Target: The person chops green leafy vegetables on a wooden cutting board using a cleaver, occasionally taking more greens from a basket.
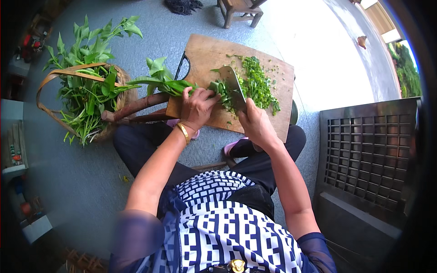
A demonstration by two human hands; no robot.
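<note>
My left hand [199, 106] presses a bunch of leafy green stems [174, 85] flat on a wooden cutting board [205, 51]. The leaves trail off the board's left edge, past its black handle [183, 65]. In my right hand [256, 124] is the handle of a cleaver [233, 83]. Its wide blade stands at the cut end of the bunch, just right of my left fingers. Chopped greens [257, 82] lie heaped on the board to the right of the blade, with small bits scattered around them.
A wicker basket [124, 76] full of leafy greens [85, 85] stands left of the board. Beside it, a wooden pole-like piece [136, 106] reaches under the board. A wooden chair [240, 12] stands beyond, and a dark grated metal panel [368, 153] is at right. Outside is a chicken [362, 42].
</note>
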